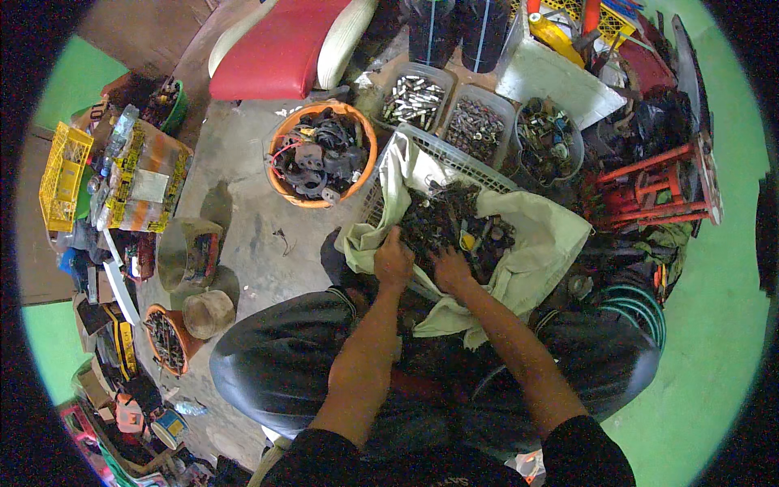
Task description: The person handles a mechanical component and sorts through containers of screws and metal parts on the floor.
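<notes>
I've got one head fisheye, looking steeply down past the knees at a cloth-lined basket (454, 154), close range, edges bent.

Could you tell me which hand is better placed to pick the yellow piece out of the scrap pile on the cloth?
Probably the right hand: it rests in the scrap pile just below the yellow piece. The left hand sits farther off, at the pile's left edge by the cloth.

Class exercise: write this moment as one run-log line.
left hand: in scrap pile, grip unclear | right hand: same | pile on cloth in white basket | orange tub beside
</notes>
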A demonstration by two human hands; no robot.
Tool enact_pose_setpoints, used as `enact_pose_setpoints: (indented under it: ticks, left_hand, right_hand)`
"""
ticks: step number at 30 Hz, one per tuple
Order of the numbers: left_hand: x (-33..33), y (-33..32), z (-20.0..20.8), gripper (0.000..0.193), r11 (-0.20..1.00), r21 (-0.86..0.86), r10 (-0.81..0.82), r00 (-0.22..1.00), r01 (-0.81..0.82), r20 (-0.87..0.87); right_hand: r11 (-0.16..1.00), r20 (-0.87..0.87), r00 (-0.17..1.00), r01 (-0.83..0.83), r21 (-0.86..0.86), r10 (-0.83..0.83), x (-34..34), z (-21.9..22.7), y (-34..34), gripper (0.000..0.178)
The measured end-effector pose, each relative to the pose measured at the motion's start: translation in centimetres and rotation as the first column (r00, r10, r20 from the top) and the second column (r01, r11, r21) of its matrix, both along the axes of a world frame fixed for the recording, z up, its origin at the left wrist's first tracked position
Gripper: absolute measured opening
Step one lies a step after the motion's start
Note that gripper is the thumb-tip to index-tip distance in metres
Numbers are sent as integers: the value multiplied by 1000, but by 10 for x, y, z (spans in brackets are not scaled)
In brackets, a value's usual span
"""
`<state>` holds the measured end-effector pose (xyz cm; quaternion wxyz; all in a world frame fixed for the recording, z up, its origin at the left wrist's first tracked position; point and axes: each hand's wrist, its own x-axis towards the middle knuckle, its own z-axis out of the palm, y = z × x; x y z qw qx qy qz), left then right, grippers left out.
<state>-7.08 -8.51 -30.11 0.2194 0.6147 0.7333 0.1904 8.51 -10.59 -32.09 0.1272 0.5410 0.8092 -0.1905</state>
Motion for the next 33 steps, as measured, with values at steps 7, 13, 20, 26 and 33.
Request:
enact_pose_setpoints:
  ticks: [7, 13, 20, 26, 33]
  left_hand:
    - [-2, 1, -5, 43, 993, 114, -21, 1000, 20, 1]
    - [-2, 0, -6, 40, 970, 240, -51, 998, 41, 37]
    - [-2, 7, 5, 38, 998, 40, -45, 999, 45, -8]
    - [-2, 3, -4, 37, 997, 73, 1, 998, -6, 65]
    - [2, 6, 14, 34, 994, -95, 66, 995, -58, 73]
  right_hand:
    - [980, -81, 986, 133, -145, -146, -9, 3, 12, 47]
    - [965, -51, 992, 97, -243, -113, -4, 8, 16, 48]
    - [966, -8, 986, 161, -204, -167, -8, -13, 5, 48]
    - [911, -72, 962, 222, -348, -262, 0, 12, 14, 45]
    - [867, -341, 873, 161, -472, -348, 29, 34, 31, 57]
